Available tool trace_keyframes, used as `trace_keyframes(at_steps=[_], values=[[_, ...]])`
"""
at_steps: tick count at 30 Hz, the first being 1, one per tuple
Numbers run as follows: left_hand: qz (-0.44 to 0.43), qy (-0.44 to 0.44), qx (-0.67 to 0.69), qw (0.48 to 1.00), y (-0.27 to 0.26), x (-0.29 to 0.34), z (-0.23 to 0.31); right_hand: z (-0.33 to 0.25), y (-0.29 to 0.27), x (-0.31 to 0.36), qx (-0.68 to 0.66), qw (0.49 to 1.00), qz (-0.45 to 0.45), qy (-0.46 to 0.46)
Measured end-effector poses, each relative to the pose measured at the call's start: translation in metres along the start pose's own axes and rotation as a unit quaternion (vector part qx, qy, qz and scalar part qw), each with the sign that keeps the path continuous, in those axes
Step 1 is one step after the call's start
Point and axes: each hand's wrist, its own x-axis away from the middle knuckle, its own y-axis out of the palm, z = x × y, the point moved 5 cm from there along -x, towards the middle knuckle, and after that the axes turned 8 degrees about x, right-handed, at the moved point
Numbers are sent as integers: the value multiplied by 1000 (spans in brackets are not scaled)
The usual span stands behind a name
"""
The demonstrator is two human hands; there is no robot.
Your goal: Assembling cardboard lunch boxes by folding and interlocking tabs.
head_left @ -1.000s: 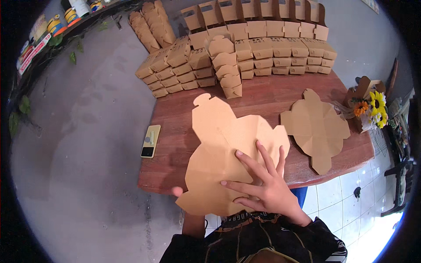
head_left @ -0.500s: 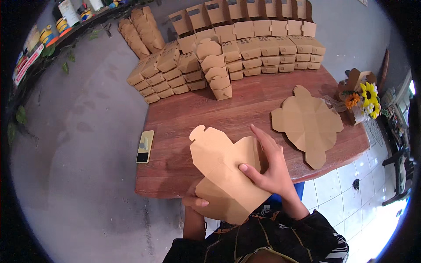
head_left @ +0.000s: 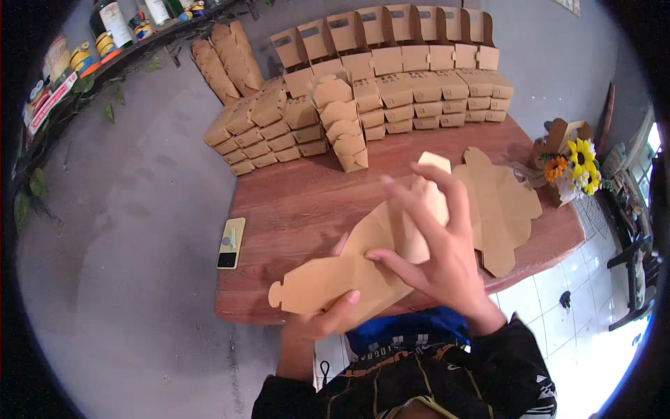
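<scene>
A partly folded brown cardboard box (head_left: 380, 230) is held up over the table's near edge, its notched tab pointing left and a pale flap raised at its far right. Gripping its near left side, my left hand (head_left: 324, 321) has the thumb on top of the card and the other fingers mostly hidden beneath. My right hand (head_left: 447, 251) is closed about the right side, thumb pressed on the inner crease and fingers curving over the raised flap. Just beyond that hand, a flat unfolded cardboard blank (head_left: 502, 216) lies on the table.
Folded boxes (head_left: 412, 91) stand in stacked rows along the back of the wooden table (head_left: 286, 209), with nested cartons (head_left: 345, 133) before them. A phone-like yellow item (head_left: 231, 243) lies at the left edge. Artificial flowers (head_left: 583, 157) stand at the right corner.
The box has turned, so its notched tab now points left and lower. My right hand has shifted right, its fingers bending over the flap. My left thumb has moved onto the card's upper face.
</scene>
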Motion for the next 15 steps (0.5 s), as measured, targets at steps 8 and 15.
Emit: trace_keyframes(at_steps=[8, 15], values=[[68, -91, 158, 981, 11, -11, -20, 1, 22, 20, -245, 968, 53, 18], [149, -178, 315, 920, 11, 5, -34, 0, 15, 23, -126, 947, 144, -257]])
